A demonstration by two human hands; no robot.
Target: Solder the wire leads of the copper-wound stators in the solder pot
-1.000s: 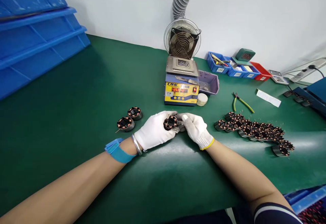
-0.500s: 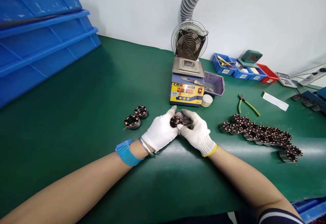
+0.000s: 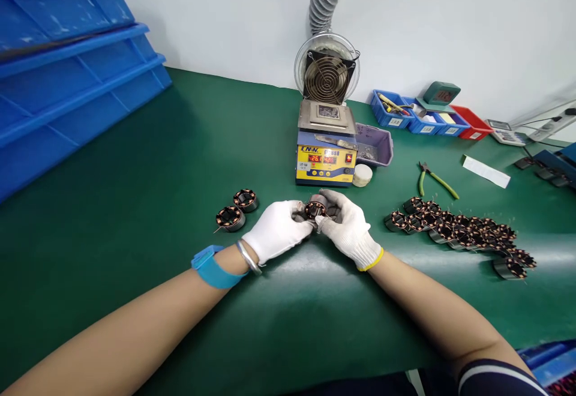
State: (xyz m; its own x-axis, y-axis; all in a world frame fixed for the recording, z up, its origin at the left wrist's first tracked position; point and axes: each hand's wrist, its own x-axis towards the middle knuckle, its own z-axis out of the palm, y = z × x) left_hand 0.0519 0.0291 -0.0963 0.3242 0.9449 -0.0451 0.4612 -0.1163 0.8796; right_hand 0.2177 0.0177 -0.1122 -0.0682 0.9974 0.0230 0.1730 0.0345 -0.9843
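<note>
Both my hands wear white gloves and meet over the green mat in front of the solder pot [image 3: 326,159]. My left hand [image 3: 276,231] is closed around a small wound stator [image 3: 315,209], a black ring with copper coils. My right hand [image 3: 348,228] grips the same stator from the right, fingers curled over it. Two more stators [image 3: 237,210] lie on the mat to the left of my hands. A heap of several stators [image 3: 459,232] stretches out to the right.
A fume fan [image 3: 327,71] with a grey hose stands behind the solder pot. A purple tray [image 3: 378,144], green-handled cutters [image 3: 434,179], small blue and red bins [image 3: 423,119] and a paper slip [image 3: 486,171] lie at the right. Stacked blue crates [image 3: 58,72] fill the left.
The stator has been turned in my fingers, from facing me to lying more level. Both hands have stayed together in front of the solder pot.
</note>
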